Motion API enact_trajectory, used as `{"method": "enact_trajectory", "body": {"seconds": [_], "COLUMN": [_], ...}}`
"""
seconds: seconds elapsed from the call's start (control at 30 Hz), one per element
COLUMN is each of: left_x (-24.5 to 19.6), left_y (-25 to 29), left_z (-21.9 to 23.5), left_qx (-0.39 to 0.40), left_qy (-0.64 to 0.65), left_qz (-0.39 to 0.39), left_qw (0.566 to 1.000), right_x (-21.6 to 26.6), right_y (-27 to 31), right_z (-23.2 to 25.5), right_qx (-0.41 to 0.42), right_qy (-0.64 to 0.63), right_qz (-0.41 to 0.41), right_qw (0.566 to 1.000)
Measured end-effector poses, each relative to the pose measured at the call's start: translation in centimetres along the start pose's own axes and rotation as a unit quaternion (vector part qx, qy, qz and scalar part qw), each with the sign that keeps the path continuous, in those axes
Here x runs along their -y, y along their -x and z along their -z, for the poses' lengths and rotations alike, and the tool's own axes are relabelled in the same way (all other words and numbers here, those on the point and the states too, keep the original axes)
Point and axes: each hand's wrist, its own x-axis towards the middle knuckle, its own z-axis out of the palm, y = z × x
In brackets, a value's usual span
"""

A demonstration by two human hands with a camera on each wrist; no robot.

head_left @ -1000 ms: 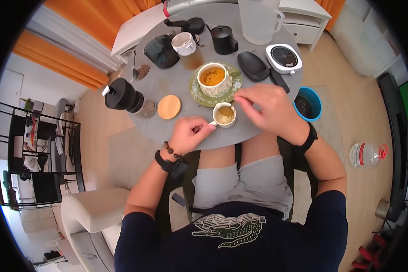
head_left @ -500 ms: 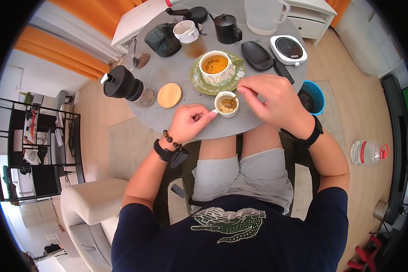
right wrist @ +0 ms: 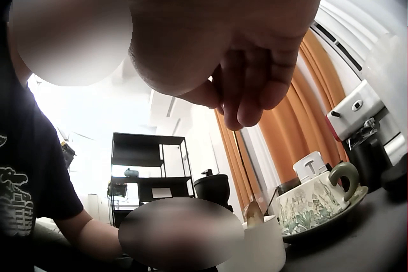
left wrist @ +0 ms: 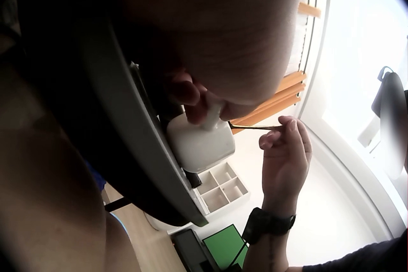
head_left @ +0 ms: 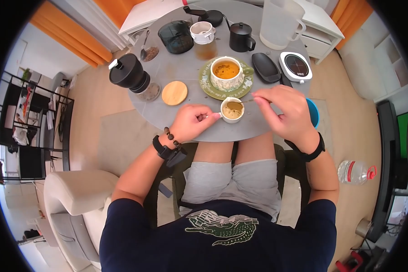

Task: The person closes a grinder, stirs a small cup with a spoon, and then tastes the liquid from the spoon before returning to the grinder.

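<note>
Mid-frame I see left hand (head_left: 192, 122) gripping small cup (head_left: 231, 120), tan contents (head_left: 231, 113); right hand (head_left: 286, 109) pinching spoon (head_left: 235, 105) at its mouth; teacup (head_left: 224, 84) above: amber liquid (head_left: 225, 70).

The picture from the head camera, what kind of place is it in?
It looks like a home, probably a living room. There's a cream sofa or armchair, long orange curtains, and a round grey table with cups on it.
</note>
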Motion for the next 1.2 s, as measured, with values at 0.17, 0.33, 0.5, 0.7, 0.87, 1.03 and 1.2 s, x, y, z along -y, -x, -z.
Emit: {"method": "enact_trajectory", "body": {"seconds": [0.17, 0.33, 0.5, 0.7, 0.87, 1.03, 1.2], "left_x": [0.0, -0.1, 0.0, 0.5, 0.7, 0.9, 0.8], "left_y": [0.2, 0.1, 0.2, 0.3, 0.4, 0.4, 0.5], "left_z": [0.3, 0.3, 0.5, 0.6, 0.6, 0.5, 0.6], "left_qx": [-0.004, -0.005, -0.014, -0.012, -0.007, -0.012, -0.022], "left_qy": [-0.002, -0.023, -0.036, -0.062, -0.057, -0.062, -0.055], "left_qz": [-0.022, -0.036, -0.052, -0.055, -0.050, -0.062, -0.065], "left_qw": [1.000, 0.999, 0.998, 0.996, 0.997, 0.996, 0.996], "right_x": [-0.4, -3.6, -4.3, -4.4, -3.8, -5.9, -7.3], "right_y": [-0.3, -1.0, -2.7, -4.2, -4.9, -4.7, -4.5], "right_z": [0.3, -0.1, -2.2, -5.3, -6.2, -7.4, -8.2], "right_qx": [-0.018, -0.147, -0.194, -0.155, -0.076, -0.079, -0.111], "right_qy": [-0.048, -0.197, -0.124, 0.009, 0.132, 0.044, -0.100], "right_qz": [-0.118, -0.267, -0.266, -0.164, -0.091, -0.179, -0.302], "right_qw": [0.992, 0.932, 0.936, 0.974, 0.984, 0.980, 0.942]}}
